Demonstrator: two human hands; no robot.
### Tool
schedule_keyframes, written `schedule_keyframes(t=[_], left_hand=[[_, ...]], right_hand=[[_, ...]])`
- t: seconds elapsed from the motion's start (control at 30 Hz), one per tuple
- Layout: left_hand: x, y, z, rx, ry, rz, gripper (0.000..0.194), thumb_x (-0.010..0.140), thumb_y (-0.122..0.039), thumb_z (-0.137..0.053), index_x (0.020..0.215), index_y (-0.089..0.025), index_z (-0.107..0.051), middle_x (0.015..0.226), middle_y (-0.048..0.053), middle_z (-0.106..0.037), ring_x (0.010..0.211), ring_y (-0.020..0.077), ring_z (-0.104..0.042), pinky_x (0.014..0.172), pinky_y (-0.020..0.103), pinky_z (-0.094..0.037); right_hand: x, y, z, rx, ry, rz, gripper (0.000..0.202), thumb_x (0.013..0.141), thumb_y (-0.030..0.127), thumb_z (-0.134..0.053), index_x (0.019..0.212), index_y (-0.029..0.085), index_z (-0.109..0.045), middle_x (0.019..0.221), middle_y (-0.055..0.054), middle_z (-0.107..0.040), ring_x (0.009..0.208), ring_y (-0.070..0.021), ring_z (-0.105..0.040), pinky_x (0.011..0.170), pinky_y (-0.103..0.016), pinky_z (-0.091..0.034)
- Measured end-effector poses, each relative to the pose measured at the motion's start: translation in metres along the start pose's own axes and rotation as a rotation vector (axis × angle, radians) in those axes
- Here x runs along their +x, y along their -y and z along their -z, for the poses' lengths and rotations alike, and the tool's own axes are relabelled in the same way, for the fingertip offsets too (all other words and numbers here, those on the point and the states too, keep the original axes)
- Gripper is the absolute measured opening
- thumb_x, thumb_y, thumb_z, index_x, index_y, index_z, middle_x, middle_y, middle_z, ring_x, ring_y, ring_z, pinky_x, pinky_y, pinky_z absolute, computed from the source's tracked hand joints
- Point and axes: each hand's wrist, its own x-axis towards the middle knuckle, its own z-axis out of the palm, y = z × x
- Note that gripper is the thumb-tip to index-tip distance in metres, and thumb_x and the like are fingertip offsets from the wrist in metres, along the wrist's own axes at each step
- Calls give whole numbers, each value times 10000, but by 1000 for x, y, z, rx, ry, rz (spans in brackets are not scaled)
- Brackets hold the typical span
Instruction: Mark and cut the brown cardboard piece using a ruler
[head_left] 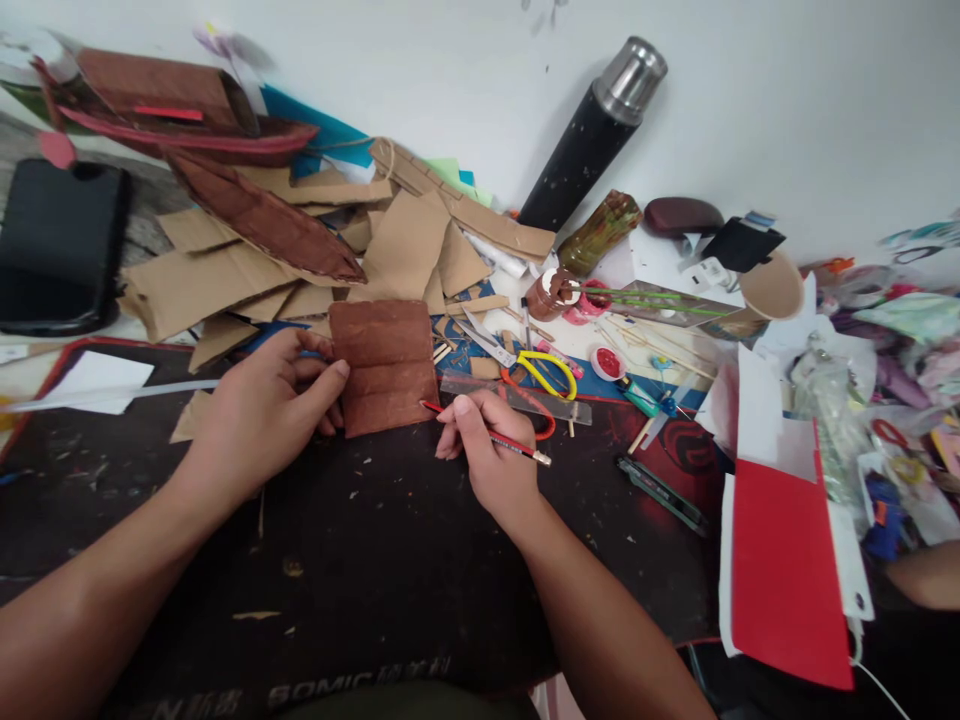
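Observation:
A creased piece of brown-painted cardboard (386, 365) lies on the dark mat in front of me. My left hand (281, 395) grips it by the left edge, thumb at the front, with some fingertips hidden behind it. Between the fingers of my right hand (487, 440) is a red and black pencil (517, 445), eraser end toward the lower right. Its tip meets the cardboard near the lower right corner, though I cannot tell whether it presses on it. Just beyond my right hand lie yellow-handled scissors (547, 372) and a clear ruler (517, 397).
Cardboard scraps (217, 280) pile up behind, under a brown boat-shaped piece (262, 215). A model boat (187, 120) stands at the back left, near a black phone (60, 245). A black thermos (592, 130) leans against the wall. A utility knife (660, 495) and red paper (784, 580) lie right.

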Motion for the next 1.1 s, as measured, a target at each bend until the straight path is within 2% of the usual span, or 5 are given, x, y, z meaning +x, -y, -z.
schedule_keyframes(t=[0.53,0.93,1.1], left_hand=[[0,0,0,-34,13,-4,218,956,-483,-610,1034,-297,-528,579,-68,-725,431,192,-674,461,324,-484],[1,5,-1,-45,-3,-13,277,938,-543,-623,1044,-300,-541,574,-77,-719,433,191,-678,450,319,-483],[1,6,-1,-23,-2,-24,279,948,-556,-606,1029,-296,-546,579,-76,-715,440,185,-676,479,323,-491]], right_hand=[[-1,2,1,32,9,8,498,1122,662,-612,877,244,-725,614,25,-692,522,-128,-685,525,-239,-590],[-1,1,1,37,16,0,484,1123,630,-623,878,226,-724,604,25,-689,511,-124,-676,517,-220,-570],[-2,1,0,55,-23,34,461,1126,599,-636,880,222,-738,605,21,-699,509,-125,-679,521,-221,-569]])
